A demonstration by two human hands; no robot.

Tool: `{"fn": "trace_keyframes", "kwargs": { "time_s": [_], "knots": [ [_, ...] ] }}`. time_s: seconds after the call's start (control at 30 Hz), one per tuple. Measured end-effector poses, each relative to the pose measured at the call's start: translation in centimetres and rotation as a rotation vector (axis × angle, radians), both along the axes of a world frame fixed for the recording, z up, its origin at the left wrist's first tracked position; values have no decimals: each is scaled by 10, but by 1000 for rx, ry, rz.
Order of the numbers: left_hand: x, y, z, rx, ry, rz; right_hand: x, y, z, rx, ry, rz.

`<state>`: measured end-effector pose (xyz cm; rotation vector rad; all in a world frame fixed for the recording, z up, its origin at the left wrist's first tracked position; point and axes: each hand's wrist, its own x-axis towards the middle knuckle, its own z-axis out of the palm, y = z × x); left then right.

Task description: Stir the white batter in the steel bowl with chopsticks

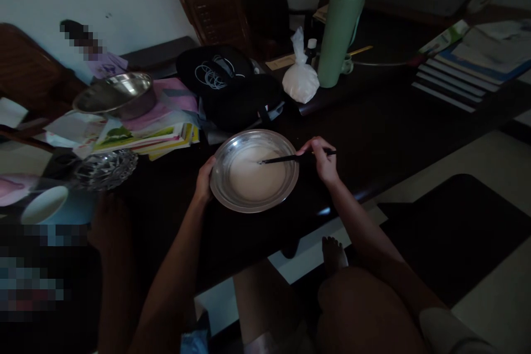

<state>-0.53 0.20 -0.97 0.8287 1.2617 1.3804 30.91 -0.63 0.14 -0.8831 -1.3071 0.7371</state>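
A shiny metal bowl (222,191) stands on the dark table near its front edge. Pale, whitish liquid (257,180) fills its lower part. My left hand (204,178) is closed on the bowl's left rim. Thin black chopsticks (286,159) are gripped in my right hand (324,160), just beyond the right rim. They slant across that rim, and their tips reach the liquid near the middle of the bowl. Whether the tips are under the surface is hard to see in the dim light.
Behind the bowl lie an open black case (236,97) with white cables, a tied bag of white powder (301,82) and a green thermos (338,38). Books (145,141), a steel basin (136,102) and a glass dish (105,170) stand left, beside another person's arm (114,249). Stacked books (456,80) lie right.
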Motion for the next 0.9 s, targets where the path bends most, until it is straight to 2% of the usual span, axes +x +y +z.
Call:
{"fn": "trace_keyframes", "kwargs": {
  "time_s": [0.1,0.23,0.3,0.43,0.5,0.6,0.7,0.8,0.9],
  "knots": [
    [0,0,1,1,17,-10,0,-1,0,-42,78,26],
    [3,-1,4,10,8,-12,-3,-3,3,-30,-71,182],
    [3,-1,4,9,1,-3,-2,-2,3,1,-103,148],
    [2,-1,2,11,10,7,0,-1,0,-21,30,14],
    [2,-1,2,6,19,10,0,-2,-1,-39,46,34],
    [2,-1,4,-6,14,18,-2,-3,0,-11,-71,116],
    [3,-2,5,-13,15,9,-2,-3,0,38,-144,63],
    [3,-2,4,-3,34,9,-1,-3,-3,21,14,-39],
    [2,-2,4,3,34,-2,-2,-4,-3,-31,86,10]
  ]
}}
